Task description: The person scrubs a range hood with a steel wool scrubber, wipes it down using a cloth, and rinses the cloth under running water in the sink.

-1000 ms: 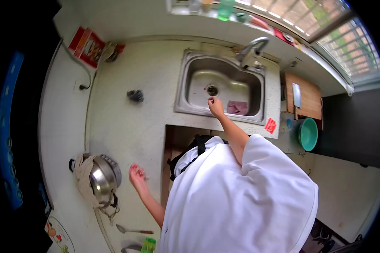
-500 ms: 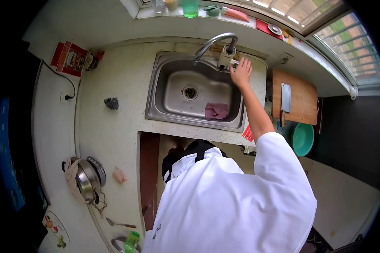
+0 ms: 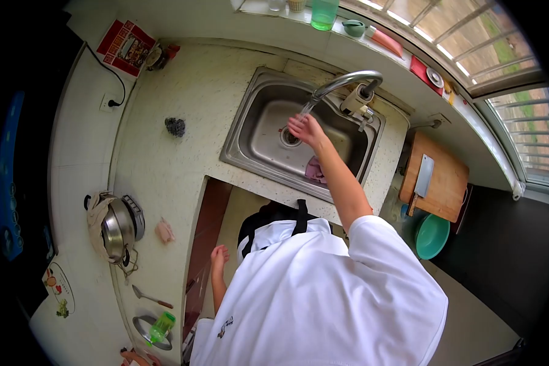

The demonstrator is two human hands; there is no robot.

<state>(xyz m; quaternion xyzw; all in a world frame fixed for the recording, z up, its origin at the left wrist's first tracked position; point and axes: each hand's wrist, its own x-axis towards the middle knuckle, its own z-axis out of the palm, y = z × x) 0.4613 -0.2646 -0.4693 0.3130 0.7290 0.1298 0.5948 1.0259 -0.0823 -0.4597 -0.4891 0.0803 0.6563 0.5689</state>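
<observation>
My right hand (image 3: 307, 129) is open under the spout of the curved metal faucet (image 3: 351, 78), its fingers stretched out. A thin stream of water runs from the spout onto the fingers. Below the hand is the steel sink (image 3: 238, 152), with its drain (image 3: 288, 138) partly hidden by the hand. A wet purple cloth (image 3: 315, 170) lies in the basin beside my right forearm. My left hand (image 3: 219, 255) hangs low by the counter's front edge, loosely open, with nothing seen in it.
A cleaver (image 3: 424, 175) lies on the wooden cutting board (image 3: 448, 183), right of the sink, above a green basin (image 3: 432, 236). On the left counter are a dark scouring pad (image 3: 175, 127), a steel pot (image 3: 117, 229), a piece of raw meat (image 3: 164, 231) and a green bottle (image 3: 161, 328).
My right hand has moved left from the faucet's handle to beneath the spout, and water now flows. My left hand has come into view. The whole view has tilted.
</observation>
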